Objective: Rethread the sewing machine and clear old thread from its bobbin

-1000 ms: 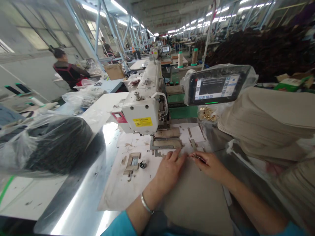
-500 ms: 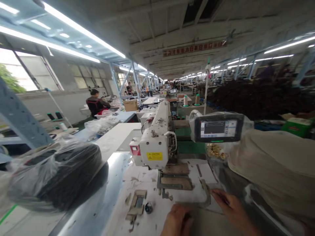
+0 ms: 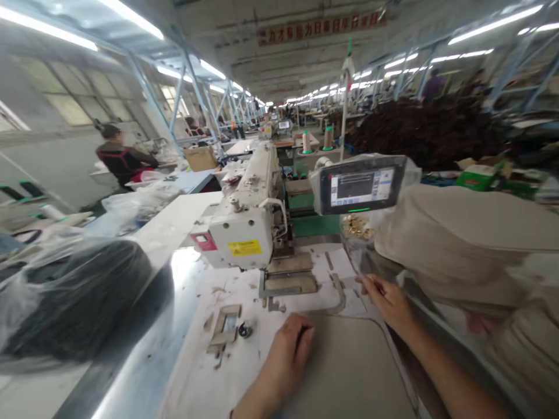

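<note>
A flat beige fabric panel (image 3: 349,361) lies on the sewing table in front of me. My left hand (image 3: 288,349) is closed at its upper left edge, fingers curled onto the cloth. Beyond the panel's far right corner, my right hand (image 3: 386,299) is closed, thumb and fingers pinched together; whatever they may hold is too small to make out. Ahead stands a white sewing machine (image 3: 244,227) with a yellow caution label. Beneath its head lies a metal clamp frame (image 3: 283,285) over beige pads. A small dark round object (image 3: 245,330) sits left of my left hand.
A lit control screen (image 3: 360,186) stands right of the machine. Stacked beige fabric (image 3: 463,233) fills the right side, beside gold-coloured small parts (image 3: 357,226). A plastic-wrapped dark bundle (image 3: 82,297) lies at left. Another person (image 3: 124,154) sits by the far left wall.
My view has shifted right and down. Both hands have moved up and forward in the view, and more of the beige panel now shows between them.
</note>
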Demonstrator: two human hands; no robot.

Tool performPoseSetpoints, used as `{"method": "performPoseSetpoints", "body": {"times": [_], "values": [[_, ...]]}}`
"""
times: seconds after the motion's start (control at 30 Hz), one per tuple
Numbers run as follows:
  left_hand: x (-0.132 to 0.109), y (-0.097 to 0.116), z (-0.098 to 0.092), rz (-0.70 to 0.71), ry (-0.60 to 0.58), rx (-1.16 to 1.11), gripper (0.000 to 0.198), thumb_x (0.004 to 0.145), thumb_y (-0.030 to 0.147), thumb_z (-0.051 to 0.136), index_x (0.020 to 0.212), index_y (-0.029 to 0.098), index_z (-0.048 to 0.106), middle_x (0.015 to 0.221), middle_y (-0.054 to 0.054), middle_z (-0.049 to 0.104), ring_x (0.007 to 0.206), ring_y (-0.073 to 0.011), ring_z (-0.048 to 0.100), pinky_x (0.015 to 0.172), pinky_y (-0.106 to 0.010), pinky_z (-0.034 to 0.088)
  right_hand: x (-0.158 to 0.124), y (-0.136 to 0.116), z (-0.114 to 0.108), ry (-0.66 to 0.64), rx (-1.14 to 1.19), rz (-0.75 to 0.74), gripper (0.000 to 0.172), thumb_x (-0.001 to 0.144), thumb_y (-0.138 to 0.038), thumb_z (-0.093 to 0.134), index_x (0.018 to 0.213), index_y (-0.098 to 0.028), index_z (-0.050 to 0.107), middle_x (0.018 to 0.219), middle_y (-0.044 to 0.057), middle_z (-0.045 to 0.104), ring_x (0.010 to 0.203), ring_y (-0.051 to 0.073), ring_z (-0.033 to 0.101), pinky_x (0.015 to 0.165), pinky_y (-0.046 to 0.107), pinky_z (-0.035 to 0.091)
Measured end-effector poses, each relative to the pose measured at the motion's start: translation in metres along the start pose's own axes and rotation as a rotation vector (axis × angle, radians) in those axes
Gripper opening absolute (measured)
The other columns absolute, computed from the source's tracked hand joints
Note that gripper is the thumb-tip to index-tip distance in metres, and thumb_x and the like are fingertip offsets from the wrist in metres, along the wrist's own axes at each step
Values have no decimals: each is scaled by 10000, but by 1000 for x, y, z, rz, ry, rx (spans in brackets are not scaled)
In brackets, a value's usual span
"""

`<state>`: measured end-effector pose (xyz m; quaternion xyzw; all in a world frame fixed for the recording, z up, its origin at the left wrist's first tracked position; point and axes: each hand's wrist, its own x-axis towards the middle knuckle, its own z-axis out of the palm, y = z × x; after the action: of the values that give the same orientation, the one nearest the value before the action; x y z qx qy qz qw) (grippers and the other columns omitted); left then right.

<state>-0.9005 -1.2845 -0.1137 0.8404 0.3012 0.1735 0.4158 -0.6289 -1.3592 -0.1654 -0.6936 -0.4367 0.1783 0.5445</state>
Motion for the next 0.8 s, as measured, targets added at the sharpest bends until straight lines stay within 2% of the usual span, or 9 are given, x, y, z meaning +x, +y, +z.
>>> {"method": "performPoseSetpoints", "body": {"times": [0.07,0.13,0.23,0.33,0.43,0.5,0.57,0.7,0.8], "values": [[0,-1,-1,-10,12,-26,211,968,275,422,956,162,600,928,-86,642,883,-193,602,827,-324,487,0,3,4,-72,-9,-1,409,921,-562,482,756,-220,636,728,44,662,738,241,625,695,348,460],[0,-2,-1,-8,9,-48,192,951,246,433,980,157,600,919,-79,633,876,-187,593,812,-310,476,-1,4,7,-120,-48,-11,399,926,-554,476,799,-218,649,709,33,653,716,239,621,678,348,455],[-1,-1,0,-30,-23,-84,187,938,213,427,993,154,596,872,-59,625,830,-173,579,775,-285,459,-3,4,7,-124,-97,-32,404,945,-548,450,763,-227,616,714,32,656,701,230,626,666,345,462],[-1,2,0,-64,-55,-115,186,944,210,411,981,157,586,831,-43,621,778,-159,561,742,-266,443,-4,0,5,-94,-103,-52,382,961,-532,440,823,-230,630,772,51,691,699,228,643,671,351,489],[0,4,-1,-78,-74,-138,185,941,204,398,987,158,571,832,-42,626,745,-150,548,714,-254,429,1,-5,0,-25,-146,-151,330,989,-457,422,927,-219,642,970,103,722,788,235,682,729,368,517],[0,4,-2,-75,-94,-147,185,935,198,393,993,159,564,827,-39,622,726,-146,541,695,-246,420,11,-9,-7,46,-221,-273,286,997,-387,416,947,-213,637,1181,149,691,1015,275,685,851,403,515],[0,3,-1,-64,-119,-132,178,933,202,395,989,165,560,795,-26,603,706,-143,529,682,-242,409,25,-16,-14,116,-327,-371,226,987,-320,432,975,-208,628,1360,173,610,1184,312,629,928,438,496],[-6,-11,6,-42,-176,-36,193,947,227,383,988,192,568,717,4,542,649,-142,496,641,-238,384,53,-42,-26,189,-482,-400,162,954,-212,448,1007,-203,601,1545,190,429,1101,297,675,818,400,532],[-7,-33,12,-42,-184,15,213,938,225,376,978,228,585,669,16,523,603,-141,500,606,-225,387,73,-64,-27,202,-533,-444,178,935,-158,438,1027,-199,585,1568,184,394,1127,273,664,807,365,528]]}}
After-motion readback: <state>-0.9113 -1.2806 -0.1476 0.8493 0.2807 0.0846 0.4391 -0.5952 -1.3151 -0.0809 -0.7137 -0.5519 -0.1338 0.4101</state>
